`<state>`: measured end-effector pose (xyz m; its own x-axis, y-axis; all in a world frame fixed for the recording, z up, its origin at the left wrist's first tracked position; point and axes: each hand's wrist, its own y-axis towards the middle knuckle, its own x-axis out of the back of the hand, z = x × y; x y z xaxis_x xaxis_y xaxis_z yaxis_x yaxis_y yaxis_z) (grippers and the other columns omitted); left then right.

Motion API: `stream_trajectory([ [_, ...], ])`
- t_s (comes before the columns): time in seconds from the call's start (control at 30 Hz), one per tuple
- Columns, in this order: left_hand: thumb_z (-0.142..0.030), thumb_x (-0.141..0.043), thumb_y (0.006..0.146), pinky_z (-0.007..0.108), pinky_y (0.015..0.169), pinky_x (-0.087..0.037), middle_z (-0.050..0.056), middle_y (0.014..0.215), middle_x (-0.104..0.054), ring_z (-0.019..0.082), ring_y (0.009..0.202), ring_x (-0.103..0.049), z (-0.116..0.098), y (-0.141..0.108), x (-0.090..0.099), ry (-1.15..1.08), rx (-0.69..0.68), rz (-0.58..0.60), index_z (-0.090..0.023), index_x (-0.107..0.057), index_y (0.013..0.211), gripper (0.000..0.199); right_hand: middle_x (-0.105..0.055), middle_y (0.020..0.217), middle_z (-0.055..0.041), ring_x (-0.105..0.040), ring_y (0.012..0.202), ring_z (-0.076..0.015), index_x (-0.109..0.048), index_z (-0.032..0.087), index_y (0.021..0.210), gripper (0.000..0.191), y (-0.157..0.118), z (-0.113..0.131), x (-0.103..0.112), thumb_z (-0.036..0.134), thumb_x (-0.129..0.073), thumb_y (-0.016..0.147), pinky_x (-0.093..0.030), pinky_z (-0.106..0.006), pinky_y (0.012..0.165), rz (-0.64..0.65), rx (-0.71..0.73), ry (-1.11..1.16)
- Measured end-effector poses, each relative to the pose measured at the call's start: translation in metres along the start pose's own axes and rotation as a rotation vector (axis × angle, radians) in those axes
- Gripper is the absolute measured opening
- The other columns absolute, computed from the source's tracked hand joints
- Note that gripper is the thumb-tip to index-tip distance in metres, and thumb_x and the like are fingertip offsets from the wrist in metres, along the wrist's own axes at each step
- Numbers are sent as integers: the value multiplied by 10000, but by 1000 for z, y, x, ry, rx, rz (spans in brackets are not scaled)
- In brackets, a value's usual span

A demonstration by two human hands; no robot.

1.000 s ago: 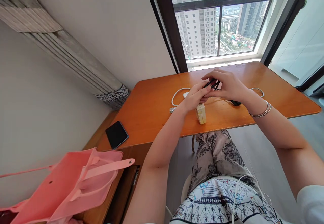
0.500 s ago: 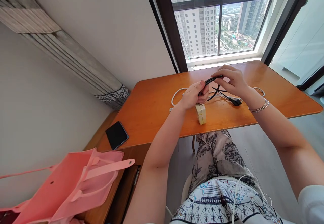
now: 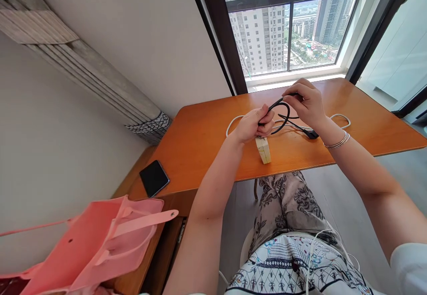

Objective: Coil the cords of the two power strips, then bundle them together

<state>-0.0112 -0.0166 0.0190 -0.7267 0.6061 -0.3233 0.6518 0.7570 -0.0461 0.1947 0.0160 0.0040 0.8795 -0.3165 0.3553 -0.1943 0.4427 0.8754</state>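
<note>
Both hands hold a black power cord (image 3: 286, 106) just above the table. My left hand (image 3: 255, 123) is closed in a fist round a section of it. Between thumb and fingers, my right hand (image 3: 305, 101) pinches a length further along, up and to the right. A loop of the cord hangs between the hands. Its black plug (image 3: 311, 134) lies on the table below my right hand. Under my left hand stands a cream-coloured block (image 3: 263, 149), perhaps a power strip, partly hidden. A white cable (image 3: 340, 116) lies on the table behind the cord.
The orange-brown wooden table (image 3: 200, 143) reaches to the window. A black phone or tablet (image 3: 154, 178) lies at its left end. A pink bag (image 3: 100, 241) stands open at the lower left. A white cord (image 3: 312, 252) runs across my lap.
My right hand has shifted slightly and lifted its part of the cord. The loop between the hands now hangs wider and rounder. My left hand has barely moved.
</note>
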Motion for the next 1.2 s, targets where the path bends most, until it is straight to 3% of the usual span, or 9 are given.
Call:
stream_trajectory([
  [0.2,-625,-506,967,193,362,-192,-93,434,-224,53,323,-221,4,0,-10,-52,13,-16,-223,-279,617,579,-560,802,-1,-513,753,-137,-693,221,897,222,3,4,-3,404,-594,974,-467,-341,745,-20,-33,41],
  [0.4,-638,-506,960,192,351,-209,-98,425,-213,54,315,-203,4,1,-8,-125,-53,-101,-224,-290,634,569,-591,816,-34,-569,838,-178,-690,221,962,428,-19,1,-11,560,-437,1024,-483,-358,800,-112,-164,97],
  [0.53,-603,-473,982,193,352,-232,-97,429,-209,56,314,-192,2,-1,-2,-153,-59,-139,-222,-298,639,542,-541,756,-23,-538,722,-164,-672,219,1043,545,-35,-3,-24,681,-387,993,-468,-312,672,-101,-327,188],
  [0.67,-605,-466,987,191,364,-268,-100,436,-218,56,320,-197,2,-2,-3,-148,-90,-173,-221,-299,650,537,-405,645,39,-398,543,-122,-628,222,1164,588,-49,-1,-41,729,-412,960,-368,-264,503,-23,-470,408],
  [0.83,-658,-483,963,198,382,-302,-89,458,-332,48,327,-234,4,-1,-3,-129,-165,-218,-219,-304,668,558,-360,629,78,-343,504,-105,-507,235,1299,584,-69,7,-56,706,-458,956,-337,-241,462,26,-570,528],
  [0.9,-657,-462,972,209,391,-314,-54,521,-492,37,330,-244,5,-2,-3,-120,-185,-209,-213,-313,674,555,-366,648,77,-350,519,-98,-512,223,1249,558,-74,9,-58,697,-461,959,-339,-235,475,2,-584,531],
  [1.0,-616,-375,1018,230,413,-344,47,822,-731,16,342,-265,5,-4,-3,-101,-201,-181,-202,-316,688,533,-390,684,69,-363,540,-88,-528,209,1206,531,-76,11,-57,677,-468,964,-345,-231,498,-27,-573,485],
  [1.1,-592,-326,1038,238,419,-354,108,1131,-753,6,361,-309,4,-6,-4,-87,-211,-159,-194,-311,702,521,-428,706,54,-396,566,-97,-535,213,1237,527,-73,11,-53,663,-458,974,-368,-237,522,-31,-529,380],
  [1.2,-629,-414,1000,238,398,-328,114,1148,-746,19,383,-382,4,-7,-4,-74,-217,-153,-192,-341,702,535,-480,732,26,-419,578,-114,-565,231,1244,547,-68,6,-44,680,-386,989,-393,-253,535,-44,-472,295],
])
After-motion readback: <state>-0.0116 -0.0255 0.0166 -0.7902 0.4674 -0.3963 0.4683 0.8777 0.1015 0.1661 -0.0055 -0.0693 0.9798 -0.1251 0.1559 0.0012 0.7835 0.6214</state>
